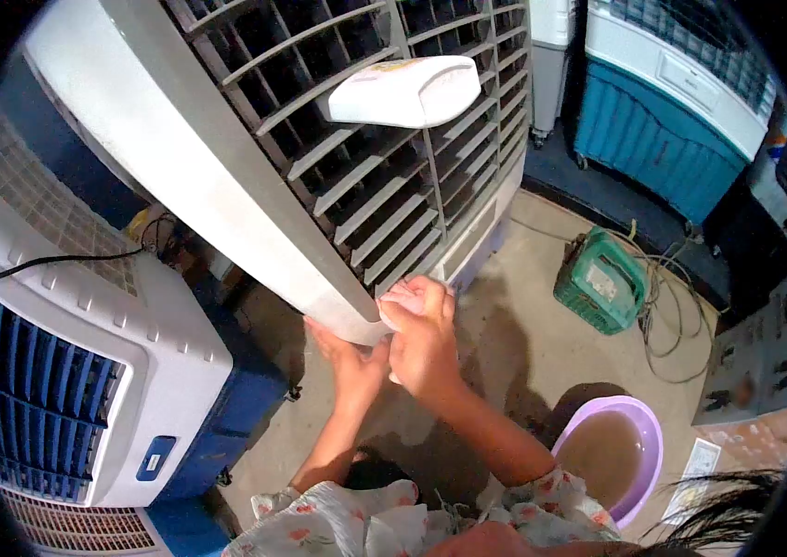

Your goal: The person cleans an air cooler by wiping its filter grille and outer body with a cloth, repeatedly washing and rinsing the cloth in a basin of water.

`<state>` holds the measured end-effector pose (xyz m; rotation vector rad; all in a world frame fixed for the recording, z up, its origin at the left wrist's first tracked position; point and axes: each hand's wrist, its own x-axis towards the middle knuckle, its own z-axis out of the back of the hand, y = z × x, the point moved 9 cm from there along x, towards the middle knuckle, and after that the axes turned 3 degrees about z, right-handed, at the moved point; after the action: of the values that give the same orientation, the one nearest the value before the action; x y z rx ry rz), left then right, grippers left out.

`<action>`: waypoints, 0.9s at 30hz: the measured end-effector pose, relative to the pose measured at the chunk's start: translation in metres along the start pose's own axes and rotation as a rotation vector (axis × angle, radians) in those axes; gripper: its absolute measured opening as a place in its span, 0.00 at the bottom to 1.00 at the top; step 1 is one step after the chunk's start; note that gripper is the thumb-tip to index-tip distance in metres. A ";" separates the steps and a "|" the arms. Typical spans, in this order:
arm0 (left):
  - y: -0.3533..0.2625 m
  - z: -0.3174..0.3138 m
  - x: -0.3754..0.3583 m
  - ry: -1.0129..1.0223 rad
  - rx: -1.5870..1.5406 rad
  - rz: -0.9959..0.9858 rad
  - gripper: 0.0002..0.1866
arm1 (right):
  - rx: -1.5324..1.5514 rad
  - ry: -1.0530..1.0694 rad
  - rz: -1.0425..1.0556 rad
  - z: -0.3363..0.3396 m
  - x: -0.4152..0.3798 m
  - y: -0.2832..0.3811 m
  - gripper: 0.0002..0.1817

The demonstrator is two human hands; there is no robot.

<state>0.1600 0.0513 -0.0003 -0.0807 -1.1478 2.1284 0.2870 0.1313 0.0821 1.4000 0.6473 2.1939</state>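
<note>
A large white and grey air cooler [310,213] with a louvred grille [393,195] fills the upper middle. At its near lower corner, my left hand [349,362] rests against the white frame with its fingers apart, partly behind the edge. My right hand [419,325] is closed at the same corner, beside the grille's end. Its fingers are bent round a pale pinkish thing, mostly hidden, that I cannot make out. A white plastic bottle or container [407,91] lies on the grille louvres above my hands.
Blue and white coolers [166,371] stand at the left, a teal one [649,125] at the upper right. On the floor are a green plastic box [600,281], coiled cable [676,306], a purple basin [653,446] of murky water and a paper sheet [693,478].
</note>
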 end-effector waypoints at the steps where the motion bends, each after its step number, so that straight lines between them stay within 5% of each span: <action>1: -0.001 0.000 0.000 -0.003 -0.014 0.009 0.56 | 0.168 0.035 -0.036 -0.003 0.001 -0.009 0.16; 3: -0.006 0.002 -0.001 -0.003 -0.040 0.029 0.56 | 0.230 0.000 -0.107 -0.006 -0.005 -0.018 0.13; 6: -0.003 0.002 -0.002 0.001 -0.003 0.025 0.56 | -0.205 0.005 0.007 -0.001 -0.007 -0.007 0.12; 13: 0.005 0.003 -0.005 -0.034 0.033 -0.039 0.46 | -0.606 -0.062 0.226 0.014 0.024 -0.049 0.11; 19: -0.001 0.002 -0.004 0.019 0.018 0.010 0.56 | -0.351 -0.063 0.192 0.011 0.020 -0.033 0.13; 23: -0.007 0.004 -0.002 0.000 -0.013 0.006 0.56 | -0.283 0.266 0.054 -0.009 -0.002 0.007 0.16; 27: -0.001 0.006 -0.004 -0.053 -0.031 -0.036 0.50 | 0.429 0.316 -0.185 -0.001 -0.005 -0.025 0.20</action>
<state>0.1616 0.0450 0.0027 -0.0177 -1.2050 2.0925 0.2907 0.1478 0.0629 1.1245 1.3706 2.2260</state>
